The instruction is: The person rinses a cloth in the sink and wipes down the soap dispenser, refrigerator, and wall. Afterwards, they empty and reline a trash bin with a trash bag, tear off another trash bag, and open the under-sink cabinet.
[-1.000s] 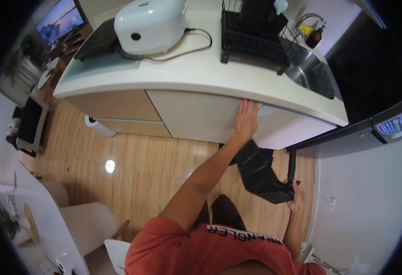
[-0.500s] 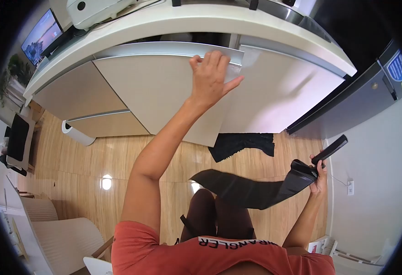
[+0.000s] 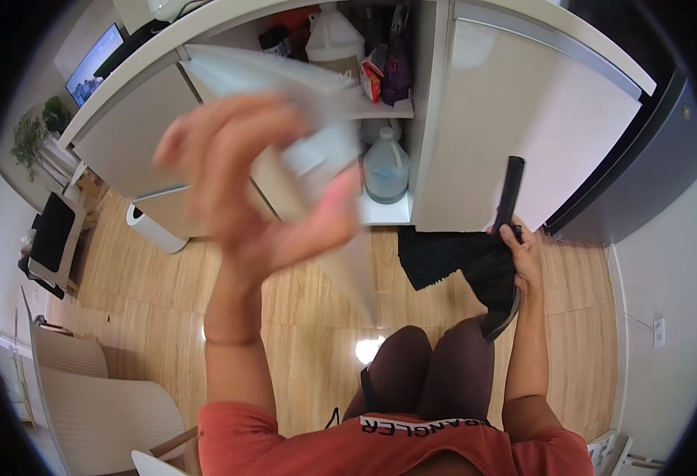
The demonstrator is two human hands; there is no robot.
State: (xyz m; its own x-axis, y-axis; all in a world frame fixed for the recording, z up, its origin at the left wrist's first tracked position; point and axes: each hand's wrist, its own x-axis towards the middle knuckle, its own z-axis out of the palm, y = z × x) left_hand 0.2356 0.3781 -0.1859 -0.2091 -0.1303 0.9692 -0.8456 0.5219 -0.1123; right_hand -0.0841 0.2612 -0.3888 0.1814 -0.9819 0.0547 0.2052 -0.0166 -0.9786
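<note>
My left hand (image 3: 253, 182) is blurred by motion in front of the opened cabinet door (image 3: 273, 186). Its fingers are curled and stand apart from the thumb, with the door's pale surface showing through the gap. Whether it still touches the door edge is unclear. Lower right, my right hand (image 3: 527, 258) is closed around a narrow black roll (image 3: 511, 190), which looks like a roll of bin bags and points up toward the cabinet. A strip of black plastic (image 3: 501, 297) hangs below that hand toward my knee.
Inside the cabinet are a white jug (image 3: 335, 40), colored packets (image 3: 374, 73) and, on the lower level, a clear jug of liquid (image 3: 386, 168). A black fringed mat (image 3: 428, 262) lies on the floor. Right stands a grey fridge (image 3: 650, 182); lower left, a chair (image 3: 110, 412).
The cabinet door has swung from nearly closed to wide open, uncovering the shelves. My left hand moved left and toward me. My right hand brought the black roll closer to the cabinet.
</note>
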